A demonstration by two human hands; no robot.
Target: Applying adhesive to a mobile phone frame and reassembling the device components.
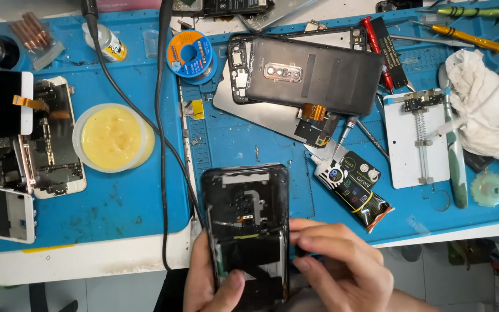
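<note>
- Down at the near edge of the blue work mat [122, 208], both hands hold an opened black phone [245, 231], its back off and its insides showing.
- Left hand [209, 283] cups the phone's lower left side from beneath, thumb laid across the bottom of the inner face — fingers curled closed on it.
- Right hand [342, 263] grips the phone's right edge, fingers bent and pinched against the frame.
- Just right of the phone lies a black glue tube [353, 188], nozzle pointing up and left.
- Farther up the mat rests a dark back cover [313, 75] over a second phone frame — well apart from the hands.
- Left of the held phone sit a round tub of yellow paste [112, 137] and, farther left, a dismantled white phone [56, 138].
- A solder reel [190, 56], screwdrivers [469, 36], a white rag [486, 98] and a board-holder jig [417, 138] lie along the top and right.
</note>
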